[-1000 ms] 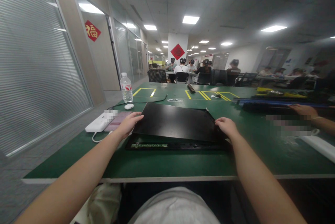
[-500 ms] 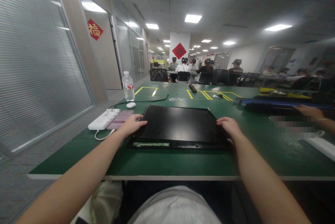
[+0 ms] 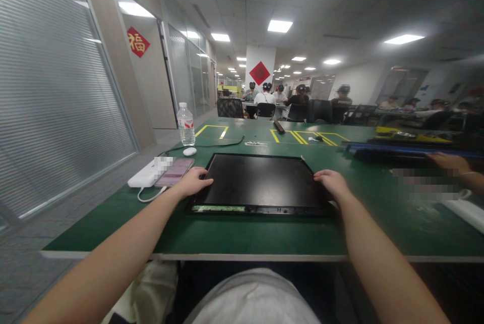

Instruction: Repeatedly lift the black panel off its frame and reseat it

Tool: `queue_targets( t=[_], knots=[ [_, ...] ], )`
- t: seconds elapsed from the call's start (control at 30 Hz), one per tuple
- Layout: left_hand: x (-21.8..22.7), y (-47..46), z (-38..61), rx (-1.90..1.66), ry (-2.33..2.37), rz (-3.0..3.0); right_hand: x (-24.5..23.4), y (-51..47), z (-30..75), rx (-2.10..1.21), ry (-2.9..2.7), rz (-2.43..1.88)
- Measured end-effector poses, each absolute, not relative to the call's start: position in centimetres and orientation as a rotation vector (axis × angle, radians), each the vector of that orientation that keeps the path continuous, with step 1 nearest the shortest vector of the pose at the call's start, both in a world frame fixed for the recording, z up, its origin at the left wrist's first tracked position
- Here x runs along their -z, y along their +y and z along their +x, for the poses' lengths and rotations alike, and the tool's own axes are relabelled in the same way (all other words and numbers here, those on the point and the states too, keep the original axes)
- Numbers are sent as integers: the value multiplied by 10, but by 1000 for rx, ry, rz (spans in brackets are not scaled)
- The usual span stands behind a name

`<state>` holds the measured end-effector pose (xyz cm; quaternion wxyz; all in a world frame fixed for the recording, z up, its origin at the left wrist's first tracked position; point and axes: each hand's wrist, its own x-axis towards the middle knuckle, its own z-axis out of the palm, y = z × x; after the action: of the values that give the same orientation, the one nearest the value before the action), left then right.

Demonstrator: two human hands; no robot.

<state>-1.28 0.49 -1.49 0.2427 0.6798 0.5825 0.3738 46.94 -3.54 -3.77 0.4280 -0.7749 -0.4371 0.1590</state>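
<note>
A black display panel (image 3: 260, 180) lies face up on the green table in front of me, inside a thin black frame. Along its near edge runs a strip with a green circuit board (image 3: 218, 208) at the left. My left hand (image 3: 193, 181) grips the panel's left edge, thumb on top and the other fingers partly hidden at the side. At the opposite edge, my right hand (image 3: 329, 181) pinches the right side between thumb and fingers.
Left of the panel are a phone (image 3: 174, 172), a white power bank (image 3: 145, 175) with a cable, a white oval case (image 3: 189, 151) and a water bottle (image 3: 186, 124). Another person's hand (image 3: 449, 162) is at the right, by long dark bars (image 3: 412, 155). Yellow tape (image 3: 298, 137) marks the far table.
The panel's near edge has dropped slightly and now sits more evenly along the circuit board strip. Both my hands keep their hold at the sides, almost unmoved.
</note>
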Motion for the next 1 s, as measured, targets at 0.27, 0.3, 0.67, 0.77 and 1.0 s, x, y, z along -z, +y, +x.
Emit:
queue_targets(
  t=[0.27, 0.3, 0.67, 0.77, 1.0],
  knots=[
    [15, 6, -13, -987, 1608, 1910, 36, -37, 469, -345, -1147, -1983],
    [16, 6, -13, -981, 1611, 1919, 36, -37, 469, -345, -1145, -1981],
    [27, 20, -19, -807, 1659, 2112, 32, -39, 466, -334, -1133, -2013],
    [29, 23, -21, -711, 1677, 2202, 31, -39, 464, -322, -1134, -2015],
    [30, 23, -22, -653, 1724, 2223, 32, -38, 466, -290, -1155, -2010]
  ],
)
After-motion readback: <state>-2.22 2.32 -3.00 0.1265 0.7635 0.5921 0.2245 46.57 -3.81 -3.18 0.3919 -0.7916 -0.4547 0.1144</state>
